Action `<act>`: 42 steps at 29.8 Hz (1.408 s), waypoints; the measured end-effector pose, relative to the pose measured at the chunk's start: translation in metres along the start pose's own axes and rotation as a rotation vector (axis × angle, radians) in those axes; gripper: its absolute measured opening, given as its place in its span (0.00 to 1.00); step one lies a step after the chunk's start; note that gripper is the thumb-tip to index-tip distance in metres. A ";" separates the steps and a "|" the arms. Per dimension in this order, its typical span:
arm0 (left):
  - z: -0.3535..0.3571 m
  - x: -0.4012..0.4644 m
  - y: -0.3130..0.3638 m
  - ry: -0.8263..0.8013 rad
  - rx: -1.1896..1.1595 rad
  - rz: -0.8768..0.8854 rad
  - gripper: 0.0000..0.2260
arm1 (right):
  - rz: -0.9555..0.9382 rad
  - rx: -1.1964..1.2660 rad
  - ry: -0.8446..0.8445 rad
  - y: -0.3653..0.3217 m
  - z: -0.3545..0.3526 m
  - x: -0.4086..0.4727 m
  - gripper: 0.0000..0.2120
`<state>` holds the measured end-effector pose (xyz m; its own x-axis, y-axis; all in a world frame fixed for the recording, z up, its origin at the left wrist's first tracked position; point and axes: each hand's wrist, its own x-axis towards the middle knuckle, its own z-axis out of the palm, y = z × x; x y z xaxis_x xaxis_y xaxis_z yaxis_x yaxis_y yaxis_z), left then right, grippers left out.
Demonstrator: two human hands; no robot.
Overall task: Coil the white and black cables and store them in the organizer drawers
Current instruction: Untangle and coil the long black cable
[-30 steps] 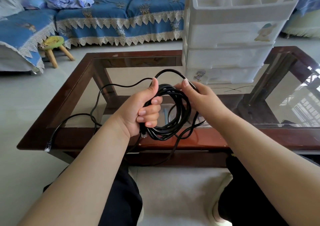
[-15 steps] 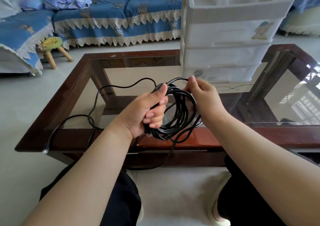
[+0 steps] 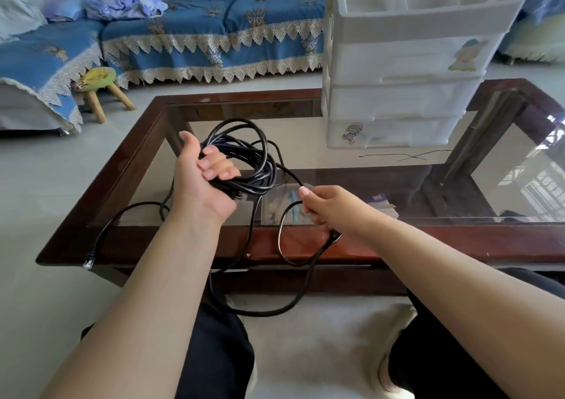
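Observation:
My left hand [image 3: 204, 181] grips a bundle of loops of the black cable [image 3: 244, 157] above the glass table. My right hand [image 3: 327, 207] holds a loose stretch of the same cable, closer to me and to the right of the coil. More slack hangs over the table's front edge toward my lap. The cable's free end with its clear plug [image 3: 88, 262] dangles at the table's front left corner. The white organizer [image 3: 403, 62] with three shut drawers stands on the table's far right. No white cable is in view.
The glass-topped table has a dark wooden frame [image 3: 128, 166]. A thin black wire [image 3: 403, 155] lies on the glass in front of the organizer. A blue-covered sofa [image 3: 214, 32] and a small wooden stool [image 3: 99, 91] stand beyond the table on the floor.
My right hand has left the top of the coil and slid down the loose cable toward me. My left hand has shifted left and up with the coil.

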<state>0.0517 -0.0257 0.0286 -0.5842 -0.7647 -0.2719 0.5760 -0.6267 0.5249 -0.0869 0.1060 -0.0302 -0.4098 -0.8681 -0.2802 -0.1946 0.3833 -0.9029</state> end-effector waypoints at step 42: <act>0.014 0.006 -0.041 0.087 1.335 0.129 0.25 | -0.949 -0.923 0.272 -0.052 -0.001 -0.017 0.20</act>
<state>0.0163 -0.0027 0.0165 -0.5016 -0.8451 -0.1850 -0.3994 0.0365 0.9161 -0.0709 0.1014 0.0214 0.0748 -0.8660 0.4944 -0.9779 -0.1608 -0.1337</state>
